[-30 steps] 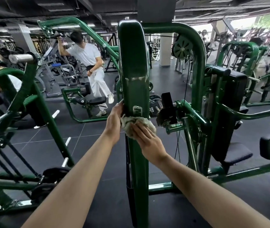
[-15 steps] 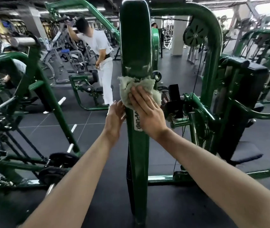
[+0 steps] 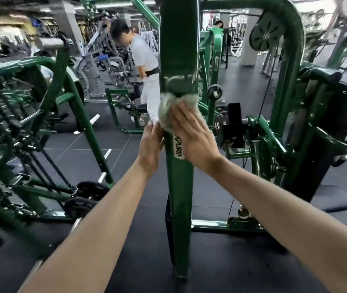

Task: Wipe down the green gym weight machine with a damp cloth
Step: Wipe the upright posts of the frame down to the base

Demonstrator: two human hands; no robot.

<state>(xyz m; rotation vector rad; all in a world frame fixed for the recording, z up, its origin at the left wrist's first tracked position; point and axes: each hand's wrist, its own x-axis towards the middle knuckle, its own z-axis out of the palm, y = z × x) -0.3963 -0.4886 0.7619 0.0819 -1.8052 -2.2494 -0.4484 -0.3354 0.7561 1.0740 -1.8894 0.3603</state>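
A glossy green upright post (image 3: 179, 60) of the weight machine rises straight in front of me, with a white label reading PUMP lower down. A crumpled pale greenish cloth (image 3: 166, 111) lies against the post at mid height. My right hand (image 3: 193, 134) presses flat on the cloth with straight, spread fingers. My left hand (image 3: 151, 142) rests against the post's left side just below the cloth, fingers pointing up and relaxed. Both forearms reach in from the bottom of the view.
A green curved frame with a pulley wheel (image 3: 265, 34) and black pads stands to the right. Another green machine with weight plates (image 3: 92, 189) fills the left. A person in white (image 3: 147, 66) stands behind the post. Dark rubber floor lies below.
My right hand has slid the cloth up the post from below the label to above it. My left hand stayed beside the post. The view moved closer and upward.
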